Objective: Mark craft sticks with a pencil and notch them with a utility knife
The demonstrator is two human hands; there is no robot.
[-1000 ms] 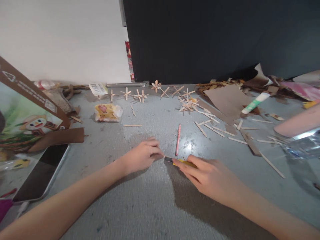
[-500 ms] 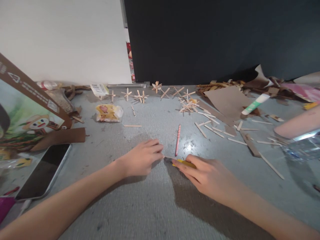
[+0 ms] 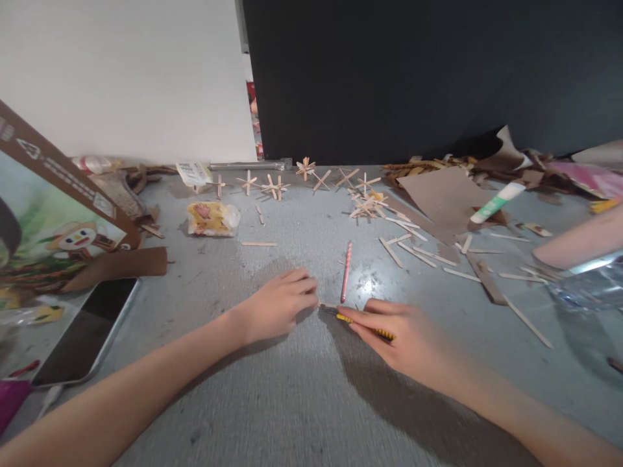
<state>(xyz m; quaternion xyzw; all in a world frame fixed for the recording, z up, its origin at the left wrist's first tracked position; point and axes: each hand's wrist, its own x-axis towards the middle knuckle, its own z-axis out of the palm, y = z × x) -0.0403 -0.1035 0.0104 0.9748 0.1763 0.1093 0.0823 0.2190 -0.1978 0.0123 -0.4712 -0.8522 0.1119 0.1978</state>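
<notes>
My right hand [image 3: 389, 331] is closed around a yellow-handled craft knife [image 3: 343, 318], its dark blade pointing left. The blade lies against a thin wooden stick [image 3: 329, 305] low over the grey table. My left hand [image 3: 280, 305] has its fingers bent together and pinches the stick's left end, mostly hidden by the fingers. Just beyond my right fingertips lies a pink twisted pencil [image 3: 346, 272].
Star shapes of wooden sticks [image 3: 275, 188] stand along the back. Loose sticks [image 3: 423, 258] and brown cardboard [image 3: 435, 198] lie right, with a glue stick [image 3: 497, 203]. At left are a phone [image 3: 87, 334], a printed box [image 3: 73, 214] and a yellow packet [image 3: 213, 219]. Another person's arm [image 3: 579, 240] reaches in right.
My right hand and the knife have shifted and turned slightly, showing more of the handle's ridged edge. My left hand stays nearly still on the stick.
</notes>
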